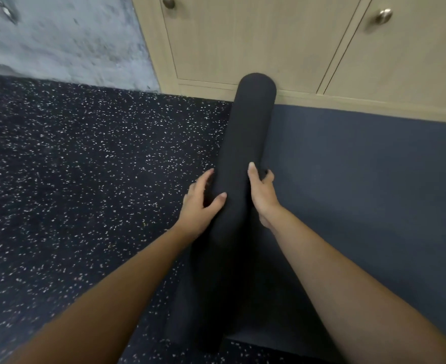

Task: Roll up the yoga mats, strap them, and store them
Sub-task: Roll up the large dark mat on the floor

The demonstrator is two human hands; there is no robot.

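A dark yoga mat (pixel 242 143) is partly rolled into a long black roll that runs from near me up to the cabinet base. Its unrolled part (pixel 361 179) lies flat on the floor to the right of the roll. My left hand (pixel 200 203) grips the roll's left side, thumb across the top and fingers along the side. My right hand (pixel 262 193) grips the right side, fingers curled over the roll where it meets the flat part. No strap is visible.
A light wood cabinet (pixel 269 43) with two round metal knobs stands right behind the roll's far end. Dark speckled rubber floor (pixel 85 166) spreads to the left. A grey concrete wall (pixel 58 35) rises at the upper left.
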